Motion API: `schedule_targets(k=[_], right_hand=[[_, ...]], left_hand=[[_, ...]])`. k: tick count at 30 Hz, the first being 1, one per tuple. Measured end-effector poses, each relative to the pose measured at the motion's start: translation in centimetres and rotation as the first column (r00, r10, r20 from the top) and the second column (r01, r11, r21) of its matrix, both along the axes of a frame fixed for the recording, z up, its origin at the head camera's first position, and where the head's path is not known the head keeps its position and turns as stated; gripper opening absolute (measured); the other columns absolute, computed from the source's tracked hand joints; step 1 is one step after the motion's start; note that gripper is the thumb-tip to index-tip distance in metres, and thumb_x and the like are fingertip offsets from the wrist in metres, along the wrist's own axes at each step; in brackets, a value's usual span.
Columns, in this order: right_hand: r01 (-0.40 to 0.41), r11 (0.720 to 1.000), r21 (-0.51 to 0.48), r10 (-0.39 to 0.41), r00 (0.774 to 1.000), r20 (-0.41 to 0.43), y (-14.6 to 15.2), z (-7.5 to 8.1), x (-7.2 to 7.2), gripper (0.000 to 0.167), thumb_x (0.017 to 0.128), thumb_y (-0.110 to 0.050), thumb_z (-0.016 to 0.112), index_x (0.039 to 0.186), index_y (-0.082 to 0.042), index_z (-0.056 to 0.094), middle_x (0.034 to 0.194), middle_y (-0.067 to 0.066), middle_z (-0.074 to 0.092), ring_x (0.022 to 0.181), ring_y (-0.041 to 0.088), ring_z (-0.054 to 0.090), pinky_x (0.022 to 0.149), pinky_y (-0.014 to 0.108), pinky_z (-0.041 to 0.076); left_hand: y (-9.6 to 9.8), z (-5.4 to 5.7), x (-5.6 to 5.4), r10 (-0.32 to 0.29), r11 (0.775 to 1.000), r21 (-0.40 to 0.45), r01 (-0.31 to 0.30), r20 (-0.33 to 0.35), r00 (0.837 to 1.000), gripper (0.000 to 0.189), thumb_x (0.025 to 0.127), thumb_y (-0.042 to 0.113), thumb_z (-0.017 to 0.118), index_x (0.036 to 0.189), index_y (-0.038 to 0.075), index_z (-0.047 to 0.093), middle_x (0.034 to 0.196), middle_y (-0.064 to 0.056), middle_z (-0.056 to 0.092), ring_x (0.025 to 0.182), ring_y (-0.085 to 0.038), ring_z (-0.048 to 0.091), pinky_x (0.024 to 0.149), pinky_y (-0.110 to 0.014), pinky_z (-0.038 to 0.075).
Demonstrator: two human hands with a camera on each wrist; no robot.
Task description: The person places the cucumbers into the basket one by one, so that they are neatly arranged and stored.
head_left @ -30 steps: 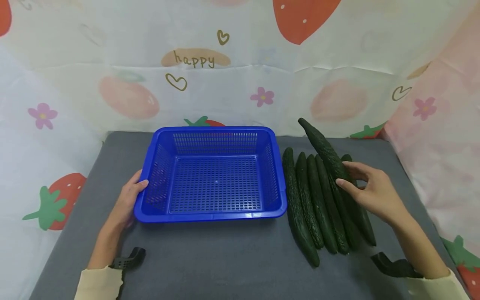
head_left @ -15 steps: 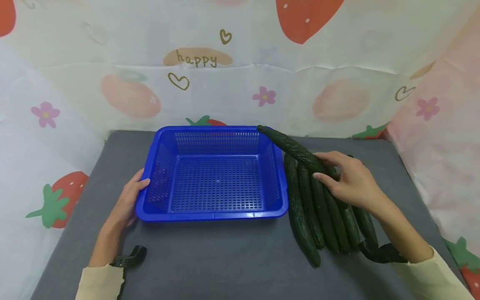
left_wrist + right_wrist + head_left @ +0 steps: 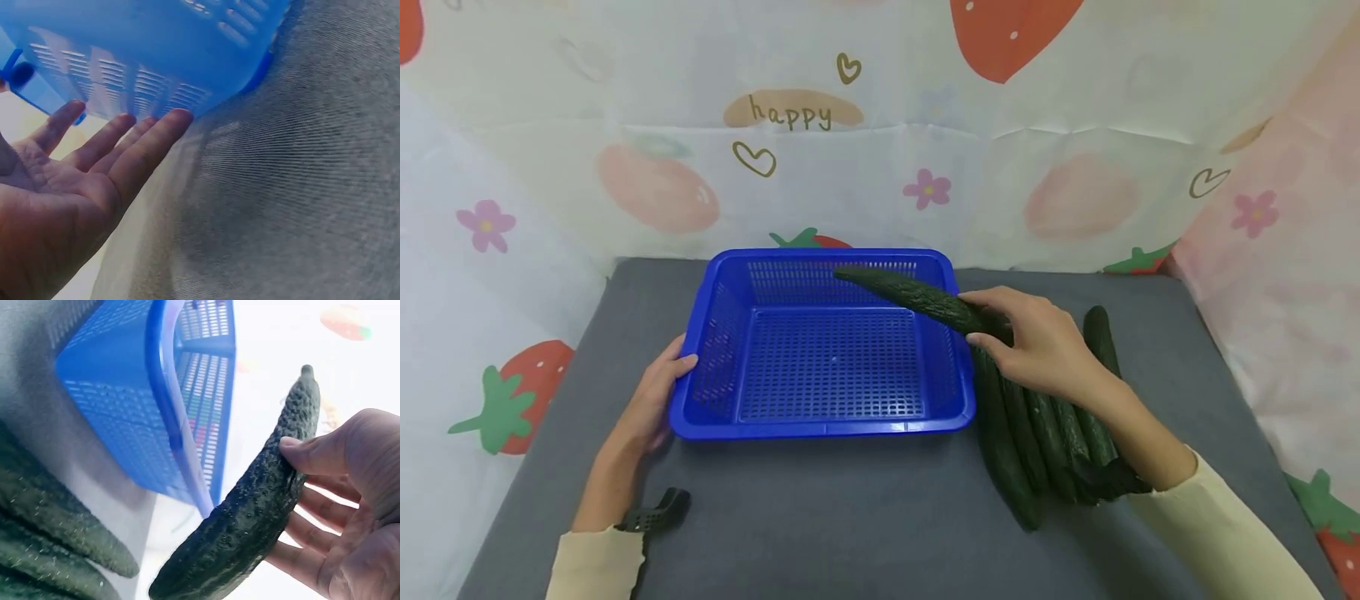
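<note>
My right hand (image 3: 1041,342) holds a dark green, bumpy cucumber (image 3: 913,293) between thumb and fingers. Its narrow end reaches over the inside of a blue plastic basket (image 3: 820,431), across the right rim. The right wrist view shows the thumb pressed on the near side of the cucumber (image 3: 240,515), fingers behind it, above the basket's outer wall. My left hand (image 3: 655,396) grips the basket's left side, thumb over the rim. In the left wrist view its fingertips (image 3: 180,117) lie against the slotted outer wall. Nothing lies inside the basket.
Several more cucumbers (image 3: 1000,442) lie side by side on the grey cloth (image 3: 820,517) right of the basket, partly hidden under my right arm. One cucumber (image 3: 1099,329) shows beyond that hand. A printed curtain (image 3: 865,192) hangs behind the table.
My right hand has lifted the cucumber from the row and carried it left, swinging its narrow end over the basket. The left hand and the basket stay in place.
</note>
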State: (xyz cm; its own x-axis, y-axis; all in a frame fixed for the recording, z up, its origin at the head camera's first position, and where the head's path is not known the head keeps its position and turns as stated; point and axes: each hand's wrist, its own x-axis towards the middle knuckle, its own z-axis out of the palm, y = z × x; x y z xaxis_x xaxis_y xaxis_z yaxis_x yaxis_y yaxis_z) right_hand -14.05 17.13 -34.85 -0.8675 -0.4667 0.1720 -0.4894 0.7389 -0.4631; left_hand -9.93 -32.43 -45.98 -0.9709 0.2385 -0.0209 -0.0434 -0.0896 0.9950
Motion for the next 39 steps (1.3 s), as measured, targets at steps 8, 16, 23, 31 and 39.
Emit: schedule_targets(k=[8, 16, 23, 31, 39], right_hand=[[-0.075, 0.997, 0.017, 0.076, 0.997, -0.010, -2.9, 0.4, -1.1, 0.050, 0.098, -0.021, 0.077, 0.146, -0.017, 0.063, 0.139, 0.010, 0.071, 0.057, 0.013, 0.045, 0.051, 0.029, 0.028], [-0.146, 0.988, 0.051, 0.146, 0.989, 0.002, -6.0, 0.4, -1.4, 0.049, 0.097, -0.021, 0.078, 0.144, -0.018, 0.065, 0.138, 0.007, 0.072, 0.063, 0.012, 0.054, 0.054, 0.028, 0.037], [-0.210, 0.975, 0.074, 0.211, 0.977, -0.009, -8.2, -0.1, -1.0, 0.045, 0.098, -0.021, 0.076, 0.142, -0.017, 0.068, 0.138, 0.006, 0.072, 0.077, 0.017, 0.068, 0.050, 0.024, 0.033], [-0.280, 0.953, 0.119, 0.281, 0.960, 0.009, -9.8, 0.0, -0.7, 0.042, 0.098, -0.018, 0.075, 0.140, -0.018, 0.069, 0.139, 0.003, 0.072, 0.094, 0.019, 0.074, 0.056, 0.024, 0.041], [-0.363, 0.920, 0.152, 0.346, 0.930, 0.125, -10.8, -0.1, -0.5, 0.043, 0.103, -0.020, 0.069, 0.145, -0.018, 0.064, 0.145, 0.004, 0.068, 0.111, 0.020, 0.072, 0.073, 0.032, 0.054]], left_hand=[[-0.3, 0.0, 0.2, -0.067, 0.998, 0.020, 0.066, 0.020, 0.998, 0.042, 0.115, 0.021, 0.033, 0.157, 0.018, 0.034, 0.127, 0.003, 0.071, 0.108, -0.013, 0.075, 0.087, -0.032, 0.064], [-0.7, 0.3, 0.1, -0.060, 0.998, 0.013, 0.060, 0.012, 0.998, 0.042, 0.115, 0.021, 0.034, 0.157, 0.016, 0.034, 0.126, 0.001, 0.071, 0.106, -0.013, 0.075, 0.085, -0.032, 0.064], [-0.9, 0.1, 0.3, -0.060, 0.998, -0.020, 0.061, 0.024, 0.998, 0.046, 0.115, 0.023, 0.032, 0.160, 0.012, 0.027, 0.125, 0.003, 0.071, 0.106, -0.012, 0.074, 0.086, -0.030, 0.064], [-0.5, 0.1, 0.4, -0.036, 0.999, 0.039, 0.035, 0.033, 0.999, 0.043, 0.115, 0.021, 0.034, 0.158, 0.015, 0.033, 0.124, 0.004, 0.073, 0.107, -0.013, 0.075, 0.086, -0.031, 0.064], [0.3, 0.1, 0.3, -0.016, 0.999, 0.048, 0.014, 0.029, 0.999, 0.039, 0.115, 0.020, 0.036, 0.155, 0.016, 0.036, 0.123, 0.007, 0.073, 0.106, -0.012, 0.075, 0.086, -0.031, 0.064]])
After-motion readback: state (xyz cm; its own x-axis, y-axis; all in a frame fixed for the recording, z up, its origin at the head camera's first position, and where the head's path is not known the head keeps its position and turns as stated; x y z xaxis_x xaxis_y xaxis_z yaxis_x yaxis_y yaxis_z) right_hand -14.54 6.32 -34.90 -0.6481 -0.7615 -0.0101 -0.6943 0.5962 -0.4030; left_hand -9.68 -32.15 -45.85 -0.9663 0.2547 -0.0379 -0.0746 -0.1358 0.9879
